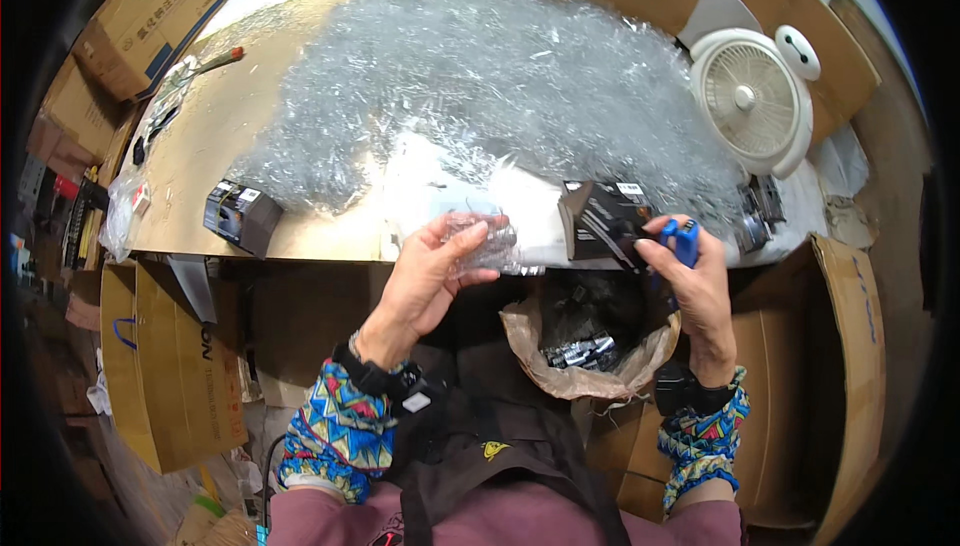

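Note:
In front of me, above the table's near edge, my left hand [432, 271] is closed around a few small clear plastic pieces [488, 244], pinched between thumb and fingers. My right hand [697, 286] is closed on a pair of blue-handled nippers [685, 243]; their jaws are mostly hidden. Just left of the right hand, a black printed box [603, 221] sits at the table edge. A large heap of similar clear plastic pieces [500, 66] covers the table beyond both hands.
Below the edge, a lined bin [522, 341] holds small shiny pieces. Another black box [240, 218] stands left. A white fan [745, 96] stands at the back right, a red-ended tool [220, 60] lies far left. Cardboard boxes [175, 366] flank my knees.

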Demonstrator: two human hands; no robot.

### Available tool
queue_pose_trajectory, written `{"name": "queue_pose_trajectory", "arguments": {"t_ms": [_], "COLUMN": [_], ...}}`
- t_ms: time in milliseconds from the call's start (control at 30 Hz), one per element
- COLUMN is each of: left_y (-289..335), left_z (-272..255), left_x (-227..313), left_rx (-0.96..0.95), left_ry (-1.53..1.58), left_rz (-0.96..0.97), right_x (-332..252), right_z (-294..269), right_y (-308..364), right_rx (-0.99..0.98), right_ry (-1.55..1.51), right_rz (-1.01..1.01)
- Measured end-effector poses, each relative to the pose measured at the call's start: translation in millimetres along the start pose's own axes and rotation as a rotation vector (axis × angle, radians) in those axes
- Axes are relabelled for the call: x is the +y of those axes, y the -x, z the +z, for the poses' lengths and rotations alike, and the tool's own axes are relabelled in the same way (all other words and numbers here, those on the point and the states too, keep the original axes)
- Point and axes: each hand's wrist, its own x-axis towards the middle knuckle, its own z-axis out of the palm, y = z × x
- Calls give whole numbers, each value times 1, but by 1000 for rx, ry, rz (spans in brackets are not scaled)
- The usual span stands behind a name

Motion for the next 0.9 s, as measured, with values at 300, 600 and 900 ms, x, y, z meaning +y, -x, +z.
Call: {"name": "queue_pose_trajectory", "arguments": {"t_ms": [300,600,900], "left_y": [29,34,40], "left_z": [28,34,37], "left_x": [-35,-54,-67], "left_rx": [-75,-2,101], "left_ry": [-66,-76,-308], "left_rz": [-137,-112,156], "right_x": [12,26,23], "right_z": [15,24,45], "right_y": [4,2,-6], "right_rx": [-184,-222,343], "right_ry": [-77,352,-270], "right_rz": [162,-84,-117]}}
